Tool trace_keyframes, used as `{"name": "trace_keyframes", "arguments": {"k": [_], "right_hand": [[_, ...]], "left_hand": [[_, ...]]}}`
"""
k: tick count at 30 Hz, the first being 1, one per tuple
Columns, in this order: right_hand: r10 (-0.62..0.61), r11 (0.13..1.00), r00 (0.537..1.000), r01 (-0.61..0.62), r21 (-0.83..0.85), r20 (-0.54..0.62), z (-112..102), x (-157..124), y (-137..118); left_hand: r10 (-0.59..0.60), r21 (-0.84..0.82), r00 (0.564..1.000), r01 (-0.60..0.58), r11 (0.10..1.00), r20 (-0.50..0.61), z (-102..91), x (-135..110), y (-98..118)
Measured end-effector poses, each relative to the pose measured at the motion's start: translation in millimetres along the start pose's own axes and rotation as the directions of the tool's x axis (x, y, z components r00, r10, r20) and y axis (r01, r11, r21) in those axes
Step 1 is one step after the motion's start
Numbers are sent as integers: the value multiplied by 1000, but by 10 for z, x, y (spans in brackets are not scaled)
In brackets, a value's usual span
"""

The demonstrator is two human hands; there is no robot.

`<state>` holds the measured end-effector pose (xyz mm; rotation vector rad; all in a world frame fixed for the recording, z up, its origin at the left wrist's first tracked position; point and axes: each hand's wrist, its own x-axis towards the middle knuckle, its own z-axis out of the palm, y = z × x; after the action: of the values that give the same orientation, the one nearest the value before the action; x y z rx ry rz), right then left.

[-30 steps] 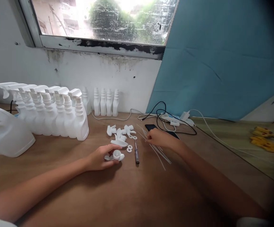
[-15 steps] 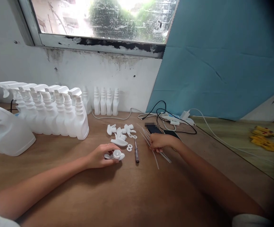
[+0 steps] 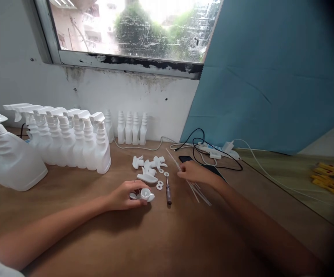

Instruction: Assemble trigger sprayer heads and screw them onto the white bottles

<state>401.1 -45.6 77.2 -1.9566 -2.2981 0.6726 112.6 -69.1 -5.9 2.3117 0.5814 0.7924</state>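
Observation:
My left hand rests on the wooden table, fingers curled around a white spray trigger head. My right hand lies on a loose bundle of thin white dip tubes, its fingers pinched on one tube that sticks up to the left. Between the hands lie a small screwdriver, a few white washers and more white trigger heads.
A row of white spray bottles with triggers stands at the left, a larger one lying nearest. Open bottles line the wall. A phone, cables and a power strip lie behind my right hand. Yellow parts sit far right.
My right hand worked among the tubes and now lifts one end of a tube. The left hand stays on the trigger head. The camera tilted slightly.

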Motion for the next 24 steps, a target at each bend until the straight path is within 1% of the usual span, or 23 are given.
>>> {"name": "trace_keyframes", "arguments": {"k": [2,3,4,5,6,7,8,10,12,15,17,22,24], "right_hand": [[-131,982,989,139,124,-67,-53,-122,-144],[-212,946,970,234,225,-118,-53,-185,-228],[-302,859,932,357,366,-200,-33,-246,-316],[-365,746,885,464,478,-290,4,-302,-403],[-398,640,842,540,546,-365,54,-350,-482],[-415,560,805,593,579,-424,112,-386,-550],[-426,532,783,622,574,-453,174,-410,-603],[-461,548,753,658,517,-471,292,-418,-659],[-500,568,725,687,452,-474,382,-382,-661],[-534,540,700,714,445,-475,448,-310,-625],[-535,522,699,716,464,-475,456,-286,-613],[-521,524,717,697,489,-463,436,-307,-644],[-504,505,737,674,539,-450,429,-307,-663]], "left_hand": [[23,-20,1000,-23,1000,0,13,5,20],[35,-30,999,-35,999,0,18,8,30],[44,-40,999,-44,998,-6,22,11,38],[47,-48,999,-48,998,-11,25,13,44],[49,-53,999,-49,997,-15,26,14,48],[48,-57,999,-49,997,-17,25,13,48],[48,-58,999,-49,997,-18,24,12,46],[51,-55,999,-52,997,-15,22,6,38],[53,-49,999,-54,997,-11,22,-2,28],[41,-52,999,-41,998,-2,24,-9,21],[35,-56,999,-35,998,2,25,-9,22],[42,-66,999,-41,997,4,18,5,38],[41,-70,999,-40,997,11,17,6,45]]}}
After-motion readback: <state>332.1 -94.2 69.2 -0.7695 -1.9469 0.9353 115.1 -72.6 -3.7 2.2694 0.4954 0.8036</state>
